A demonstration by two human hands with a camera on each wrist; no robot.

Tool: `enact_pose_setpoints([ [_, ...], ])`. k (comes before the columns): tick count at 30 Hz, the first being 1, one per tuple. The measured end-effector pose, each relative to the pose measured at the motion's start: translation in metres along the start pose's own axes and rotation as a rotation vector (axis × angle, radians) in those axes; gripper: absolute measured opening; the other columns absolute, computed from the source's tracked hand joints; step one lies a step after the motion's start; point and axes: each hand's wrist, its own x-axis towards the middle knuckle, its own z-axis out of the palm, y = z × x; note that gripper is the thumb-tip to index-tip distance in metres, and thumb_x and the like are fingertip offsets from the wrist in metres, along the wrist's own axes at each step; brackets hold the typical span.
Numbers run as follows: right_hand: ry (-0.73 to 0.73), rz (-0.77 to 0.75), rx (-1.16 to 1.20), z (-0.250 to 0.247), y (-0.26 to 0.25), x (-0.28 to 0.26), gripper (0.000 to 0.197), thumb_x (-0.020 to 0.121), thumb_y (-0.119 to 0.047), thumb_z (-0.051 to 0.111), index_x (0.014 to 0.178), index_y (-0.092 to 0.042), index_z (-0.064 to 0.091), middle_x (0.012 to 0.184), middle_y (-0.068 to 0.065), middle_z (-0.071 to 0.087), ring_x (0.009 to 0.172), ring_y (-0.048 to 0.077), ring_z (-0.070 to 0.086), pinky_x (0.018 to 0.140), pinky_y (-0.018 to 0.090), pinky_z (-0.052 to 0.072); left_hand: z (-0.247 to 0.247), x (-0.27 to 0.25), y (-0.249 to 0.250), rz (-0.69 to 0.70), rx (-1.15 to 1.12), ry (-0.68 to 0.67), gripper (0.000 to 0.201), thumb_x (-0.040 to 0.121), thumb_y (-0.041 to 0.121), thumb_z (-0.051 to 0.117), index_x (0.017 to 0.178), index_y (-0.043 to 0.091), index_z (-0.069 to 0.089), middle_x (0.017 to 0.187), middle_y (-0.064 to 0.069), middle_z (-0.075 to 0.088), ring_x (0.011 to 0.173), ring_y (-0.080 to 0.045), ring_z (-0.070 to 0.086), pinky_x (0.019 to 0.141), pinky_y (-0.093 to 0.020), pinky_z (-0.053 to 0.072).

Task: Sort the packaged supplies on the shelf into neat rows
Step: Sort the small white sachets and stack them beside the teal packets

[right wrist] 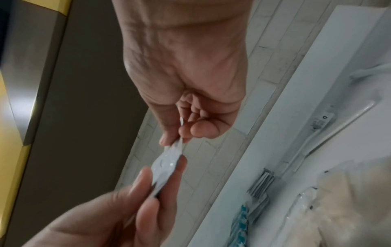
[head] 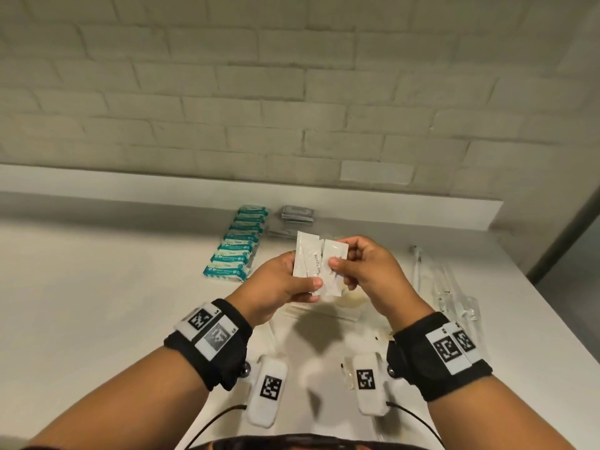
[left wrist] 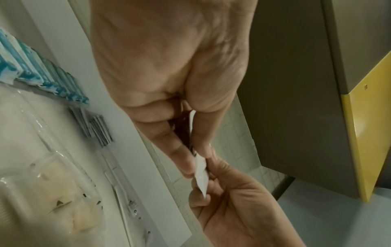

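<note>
**Two White Packets in My Hands**

I held the white toothpaste packets (head: 316,266) up in the air, just above the shelf (head: 97,287). My left hand (head: 279,284) pinched one or more of them between my thumb and fingers. My right hand (head: 367,271) pinched the one beside it the same way. The packets touched and overlapped a little. I think I was pulling them apart or lining them up, but I could not tell which.

Right under my hands lay a clear bag with something cream-colored inside (head: 344,303). It was not in a row yet. To my right lay some long thin things in clear wrap (head: 454,287). They looked loose and not very straight.

Farther back, the blue-green packs (head: 237,245) were lined up one behind the other in a tidy row. That part looked done. Next to them, the small gray packets (head: 297,215) sat in a little pile near the back ledge. They looked partly sorted.

So I think the job was about half done. The white packets had no row yet. The clear bag and the long wrapped things were left to fix too.
</note>
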Motion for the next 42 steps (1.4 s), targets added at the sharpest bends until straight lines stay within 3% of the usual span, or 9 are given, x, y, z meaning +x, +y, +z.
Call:
enact_pose_setpoints([
  [5,-0.094,0.088,-0.112,-0.003,-0.009,0.003,0.03,0.08,0.003,0.071,0.099,-0.018,0.064,0.069,0.003,0.063,0.049,0.011,0.054,0.047,0.023,0.046,-0.005,0.006,0.0,-0.021,0.068,0.018,0.031,0.088,0.007,0.064,0.119,0.003,0.06,0.105,-0.011,0.07,0.081,-0.017,0.07,0.062,-0.023,0.059],
  [10,-0.039,0.085,-0.181,-0.004,-0.006,0.004,0.019,0.078,0.0,0.073,0.079,-0.012,0.058,0.068,0.007,0.065,0.05,0.012,0.053,0.045,0.022,0.038,-0.003,0.013,-0.004,-0.004,0.088,0.023,0.027,0.098,0.027,0.049,0.115,0.012,0.064,0.101,-0.01,0.07,0.084,-0.021,0.068,0.068,-0.029,0.06],
  [16,0.1,0.078,-0.015,-0.027,0.0,0.006,0.032,0.086,0.004,0.063,0.104,-0.022,0.059,0.092,0.01,0.064,0.054,0.019,0.056,0.051,0.028,0.049,-0.011,0.023,-0.009,-0.016,0.119,0.159,0.047,0.098,0.052,0.032,0.119,0.021,0.061,0.071,0.006,0.036,0.063,-0.01,0.036,0.059,-0.024,0.032],
  [21,0.152,0.086,0.079,-0.037,0.002,0.009,0.023,0.094,0.003,0.05,0.105,-0.017,0.055,0.09,0.012,0.065,0.057,0.022,0.062,0.052,0.028,0.055,-0.015,0.025,-0.012,0.024,0.295,0.203,0.018,0.091,0.022,0.061,0.108,0.019,0.063,0.092,-0.001,0.064,0.07,-0.01,0.05,0.063,-0.025,0.04],
  [25,0.14,0.126,0.061,-0.04,-0.005,0.013,0.015,0.091,0.001,0.056,0.099,-0.012,0.058,0.083,0.009,0.066,0.058,0.019,0.062,0.052,0.026,0.051,-0.019,0.029,-0.016,0.056,0.276,0.274,0.016,0.083,0.015,0.072,0.096,0.02,0.063,0.094,-0.011,0.067,0.073,-0.016,0.055,0.06,-0.026,0.044],
  [30,0.055,0.215,-0.02,-0.009,0.0,0.013,0.01,0.089,-0.005,0.061,0.085,-0.014,0.057,0.078,0.004,0.063,0.071,0.018,0.06,0.064,0.032,0.05,-0.009,0.028,-0.011,0.111,0.05,0.169,0.016,0.089,0.004,0.062,0.104,0.011,0.061,0.074,0.001,0.059,0.06,-0.006,0.054,0.054,-0.02,0.046],
  [34,0.052,0.31,0.304,0.007,0.004,0.013,0.011,0.092,-0.001,0.056,0.094,-0.01,0.051,0.081,0.012,0.064,0.063,0.024,0.066,0.05,0.029,0.054,-0.009,0.025,-0.007,0.114,-0.038,0.169,0.016,0.093,0.014,0.059,0.109,0.015,0.06,0.093,-0.005,0.06,0.074,-0.011,0.057,0.062,-0.023,0.049],
  [38,0.035,0.322,0.47,0.024,-0.004,0.012,0.02,0.092,0.0,0.056,0.107,-0.008,0.046,0.089,0.02,0.064,0.055,0.028,0.068,0.045,0.027,0.055,-0.005,0.023,-0.009,0.168,-0.058,0.149,0.049,0.082,0.019,0.067,0.129,0.018,0.05,0.115,-0.002,0.064,0.103,-0.015,0.061,0.089,-0.031,0.049],
  [42,-0.12,0.337,0.135,0.041,-0.009,0.008,0.038,0.092,-0.019,0.062,0.124,-0.012,0.042,0.085,0.016,0.066,0.054,0.022,0.064,0.047,0.027,0.052,0.003,0.034,-0.002,0.183,-0.274,0.311,0.026,0.093,0.002,0.048,0.115,0.015,0.052,0.096,-0.007,0.068,0.083,-0.022,0.064,0.066,-0.033,0.048],
])
